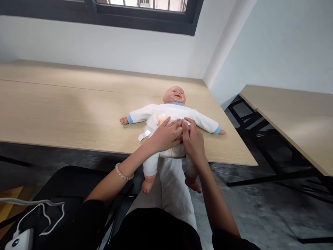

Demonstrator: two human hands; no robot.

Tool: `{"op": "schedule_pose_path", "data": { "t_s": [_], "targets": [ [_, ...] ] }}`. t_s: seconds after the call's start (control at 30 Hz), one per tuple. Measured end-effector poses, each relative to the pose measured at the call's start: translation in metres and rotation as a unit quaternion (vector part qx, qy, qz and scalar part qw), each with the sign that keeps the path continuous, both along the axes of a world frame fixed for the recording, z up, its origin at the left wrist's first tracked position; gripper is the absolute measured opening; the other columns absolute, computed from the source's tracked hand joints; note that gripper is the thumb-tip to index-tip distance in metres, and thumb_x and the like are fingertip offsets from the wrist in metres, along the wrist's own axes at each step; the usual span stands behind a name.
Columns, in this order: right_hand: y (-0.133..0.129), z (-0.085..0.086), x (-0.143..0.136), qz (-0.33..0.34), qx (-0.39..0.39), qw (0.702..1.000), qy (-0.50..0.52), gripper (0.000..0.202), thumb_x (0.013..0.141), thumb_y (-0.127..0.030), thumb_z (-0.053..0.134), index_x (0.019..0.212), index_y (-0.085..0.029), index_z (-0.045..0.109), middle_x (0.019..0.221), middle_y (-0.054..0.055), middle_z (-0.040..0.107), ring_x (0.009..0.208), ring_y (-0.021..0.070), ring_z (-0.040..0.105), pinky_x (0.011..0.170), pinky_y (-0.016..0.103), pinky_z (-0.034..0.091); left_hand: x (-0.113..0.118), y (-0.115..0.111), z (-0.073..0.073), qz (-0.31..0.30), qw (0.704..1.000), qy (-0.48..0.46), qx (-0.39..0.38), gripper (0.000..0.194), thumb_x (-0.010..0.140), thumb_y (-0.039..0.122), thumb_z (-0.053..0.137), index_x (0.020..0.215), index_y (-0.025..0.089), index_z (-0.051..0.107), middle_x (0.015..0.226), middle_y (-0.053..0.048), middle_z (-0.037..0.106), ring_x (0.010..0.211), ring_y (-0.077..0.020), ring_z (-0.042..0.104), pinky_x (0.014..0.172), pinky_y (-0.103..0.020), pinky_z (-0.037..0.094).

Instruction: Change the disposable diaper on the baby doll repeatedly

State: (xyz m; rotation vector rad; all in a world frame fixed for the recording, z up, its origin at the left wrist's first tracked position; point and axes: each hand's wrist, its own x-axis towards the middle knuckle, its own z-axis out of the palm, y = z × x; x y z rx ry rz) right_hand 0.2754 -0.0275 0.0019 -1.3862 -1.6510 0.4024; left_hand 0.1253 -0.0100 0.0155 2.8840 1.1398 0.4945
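Observation:
A baby doll point(173, 110) in a white top with blue cuffs lies on its back at the table's front edge, its legs hanging over. It wears a white diaper point(175, 151), whose loose side tab point(144, 134) sticks out at the doll's left-of-picture hip. My left hand point(169, 134) rests across the diaper's front with fingers stretched out. Beside it, touching its fingertips, my right hand point(193, 140) has thumb and fingers pinched at the diaper's other side. What lies under my fingers is largely hidden.
The wooden table point(65, 114) stands against a wall under a window point(145, 14). A second table point(293, 118) is on the right. A black chair point(67, 180) stands at lower left, with a white device point(22, 240) and cable by it.

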Motion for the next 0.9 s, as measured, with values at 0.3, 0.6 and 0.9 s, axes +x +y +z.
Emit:
{"op": "schedule_pose_path", "data": {
  "t_s": [0.3,0.6,0.9],
  "targets": [
    [0.001,-0.007,0.002,-0.042,0.021,0.998,0.035,0.054,0.1,-0.066,0.035,0.116,-0.02,0.057,0.113,0.015,0.071,0.096,0.0289,0.069,0.08,0.04,0.051,0.003,-0.005,0.0,0.018,0.999,-0.044,-0.01,0.04,0.103,0.031,0.043,0.137,0.014,0.055,0.149,-0.016,0.055,0.15,-0.0307,0.037,0.125,-0.059,0.021],
    [-0.001,-0.007,-0.001,-0.016,0.052,0.998,-0.034,0.044,0.101,-0.054,0.035,0.103,-0.018,0.061,0.107,0.014,0.069,0.102,0.0298,0.065,0.091,0.044,0.048,-0.065,-0.008,-0.028,0.128,0.86,-0.482,-0.103,0.027,0.098,0.036,0.05,0.11,0.018,0.065,0.118,-0.012,0.071,0.117,-0.026,0.065,0.105,-0.045,0.049],
    [-0.002,-0.007,0.0,-0.012,0.058,0.997,-0.049,0.039,0.1,-0.047,0.038,0.104,-0.017,0.062,0.106,0.015,0.068,0.102,0.0306,0.063,0.091,0.045,0.047,-0.109,-0.021,-0.059,0.254,0.932,-0.244,-0.09,0.022,0.082,0.034,0.069,0.098,0.019,0.066,0.116,-0.012,0.07,0.113,-0.0338,0.058,0.101,-0.052,0.045]
  ]
}}
